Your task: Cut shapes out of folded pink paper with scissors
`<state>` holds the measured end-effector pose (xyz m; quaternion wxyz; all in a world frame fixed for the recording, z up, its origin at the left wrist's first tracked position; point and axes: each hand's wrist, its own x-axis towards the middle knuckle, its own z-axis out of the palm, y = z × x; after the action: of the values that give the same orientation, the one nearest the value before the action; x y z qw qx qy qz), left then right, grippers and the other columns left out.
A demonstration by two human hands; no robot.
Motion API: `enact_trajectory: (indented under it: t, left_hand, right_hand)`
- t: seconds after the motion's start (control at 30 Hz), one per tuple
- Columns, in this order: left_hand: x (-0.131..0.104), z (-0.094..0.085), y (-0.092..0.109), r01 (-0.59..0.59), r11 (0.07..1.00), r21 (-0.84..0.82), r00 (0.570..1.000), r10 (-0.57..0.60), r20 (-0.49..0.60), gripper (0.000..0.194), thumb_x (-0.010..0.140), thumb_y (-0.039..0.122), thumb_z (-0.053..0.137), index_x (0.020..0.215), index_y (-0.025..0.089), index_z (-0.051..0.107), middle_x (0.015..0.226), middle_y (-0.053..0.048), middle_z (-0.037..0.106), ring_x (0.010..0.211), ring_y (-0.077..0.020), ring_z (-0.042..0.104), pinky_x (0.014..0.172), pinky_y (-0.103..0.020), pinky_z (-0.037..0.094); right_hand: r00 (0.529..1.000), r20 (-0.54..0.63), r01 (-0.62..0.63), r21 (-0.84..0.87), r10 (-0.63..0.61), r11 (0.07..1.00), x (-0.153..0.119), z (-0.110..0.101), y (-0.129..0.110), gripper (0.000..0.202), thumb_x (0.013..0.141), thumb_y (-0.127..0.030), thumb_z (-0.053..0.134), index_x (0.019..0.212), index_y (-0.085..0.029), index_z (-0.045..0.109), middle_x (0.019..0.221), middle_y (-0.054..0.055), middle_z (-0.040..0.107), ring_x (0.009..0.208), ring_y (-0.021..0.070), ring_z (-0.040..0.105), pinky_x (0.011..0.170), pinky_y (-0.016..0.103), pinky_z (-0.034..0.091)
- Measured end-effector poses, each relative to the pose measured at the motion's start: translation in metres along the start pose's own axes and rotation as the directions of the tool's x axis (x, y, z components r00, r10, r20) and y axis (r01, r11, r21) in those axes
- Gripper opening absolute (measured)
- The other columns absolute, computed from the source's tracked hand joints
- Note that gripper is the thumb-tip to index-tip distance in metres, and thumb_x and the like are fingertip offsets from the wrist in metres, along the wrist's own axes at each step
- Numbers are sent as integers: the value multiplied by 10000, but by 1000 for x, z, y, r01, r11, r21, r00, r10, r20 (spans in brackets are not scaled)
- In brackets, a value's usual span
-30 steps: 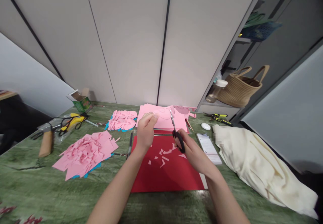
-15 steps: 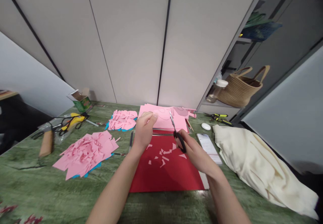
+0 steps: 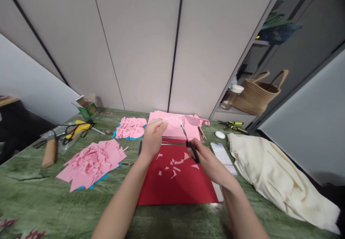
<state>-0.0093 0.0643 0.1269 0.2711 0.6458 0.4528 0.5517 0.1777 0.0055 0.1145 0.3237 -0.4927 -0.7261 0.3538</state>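
Note:
My right hand (image 3: 203, 156) is closed round the black handles of a pair of scissors (image 3: 192, 150). The scissors' metal blades point up and away, over a stack of pink paper (image 3: 176, 133) at the back of the table. Rounded outlines are drawn on the top sheet. To the left of the blades, my left hand (image 3: 153, 136) has its fingers curled in with the thumb against them. Whatever it pinches blends into the pink paper behind and cannot be made out. Below both hands lies a red sheet (image 3: 175, 190), with several small pink paper scraps (image 3: 176, 168) on it.
Left of me lie a heap of pink offcuts (image 3: 93, 161), cut pink pieces (image 3: 131, 127), a yellow glue gun (image 3: 78, 129) and a green box (image 3: 87, 109). On the right are a phone (image 3: 222, 154), a white mouse (image 3: 220, 134), pliers (image 3: 235, 127) and cream cloth (image 3: 275, 174).
My left hand has shifted slightly to the left. The scissors in my right hand have barely moved, and the scraps on the red sheet lie as before.

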Motion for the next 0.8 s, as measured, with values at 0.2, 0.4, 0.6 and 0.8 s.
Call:
enact_trajectory:
  t: [0.2, 0.4, 0.6, 0.8]
  left_hand:
    - [2, -1, -2, 9, 1000, 13, 1000, -9, 18, 320, 835, 335, 427, 577, 188, 307, 621, 19, 342, 632, -122, 345, 618, -246, 298]
    - [3, -2, -5, 8, 1000, 18, 1000, -9, 23, 327, 833, 331, 435, 570, 186, 306, 607, 24, 322, 625, -119, 341, 599, -248, 285]
    - [5, -2, -8, 12, 1000, 24, 999, -13, 40, 339, 829, 339, 437, 558, 183, 307, 591, 24, 312, 611, -117, 333, 580, -246, 277]
    - [6, -3, -9, 16, 1000, 19, 998, -17, 60, 342, 828, 341, 438, 555, 182, 306, 588, 26, 316, 608, -114, 338, 579, -244, 280]
  right_hand:
    - [1000, 9, -17, -4, 17, 1000, 0, -1, 0, 237, 934, -384, 310, 773, -219, 369, 704, -38, 407, 640, 129, 376, 594, 247, 319]
    - [999, 23, -26, -14, 26, 1000, 0, -2, 1, 242, 936, -384, 306, 767, -219, 362, 702, -39, 400, 637, 129, 365, 589, 250, 309]
    - [999, 29, -33, -21, 33, 999, 1, -4, 3, 246, 938, -389, 309, 767, -220, 361, 699, -42, 401, 633, 128, 359, 583, 249, 304]
    - [998, 44, -49, 5, 49, 999, 0, -5, 7, 238, 937, -397, 320, 798, -220, 397, 698, -41, 416, 636, 125, 373, 595, 247, 319]
